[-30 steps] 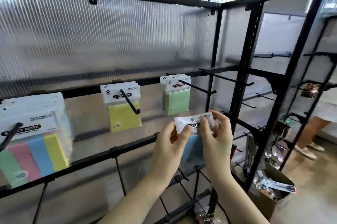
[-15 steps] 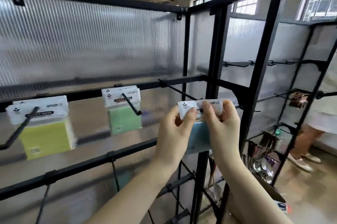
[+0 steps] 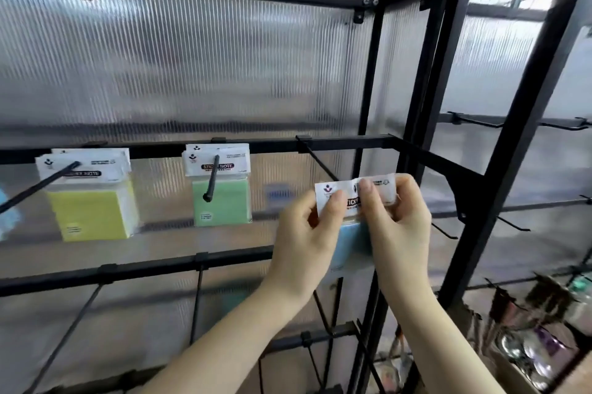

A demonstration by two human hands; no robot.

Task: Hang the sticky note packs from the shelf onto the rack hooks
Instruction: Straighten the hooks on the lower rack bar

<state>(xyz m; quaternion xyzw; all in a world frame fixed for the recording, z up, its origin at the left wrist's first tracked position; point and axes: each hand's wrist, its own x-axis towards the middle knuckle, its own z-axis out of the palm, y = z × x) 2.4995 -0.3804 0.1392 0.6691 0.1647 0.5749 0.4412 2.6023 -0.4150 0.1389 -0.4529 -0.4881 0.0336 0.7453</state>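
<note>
A blue sticky note pack (image 3: 350, 243) with a white header card hangs between my hands. My left hand (image 3: 307, 239) pinches the header's left side and my right hand (image 3: 397, 220) pinches its right side. The header sits right at the end of a black rack hook (image 3: 320, 162) that slants down from the upper rail (image 3: 346, 140); the hook's tip is hidden behind the card. On hooks to the left hang a green pack (image 3: 221, 188) and a yellow pack (image 3: 89, 198), each with more packs behind it.
A ribbed translucent panel (image 3: 192, 66) backs the rack. A lower black rail (image 3: 137, 268) crosses under the packs, with bare hooks below it. Black uprights (image 3: 426, 105) stand just right of my hands. More hooks and packaged goods (image 3: 544, 313) lie at the lower right.
The view has shifted right and closer, so the hung packs slid left. My hands lifted the blue pack up to the empty hook's end, both still pinching its header.
</note>
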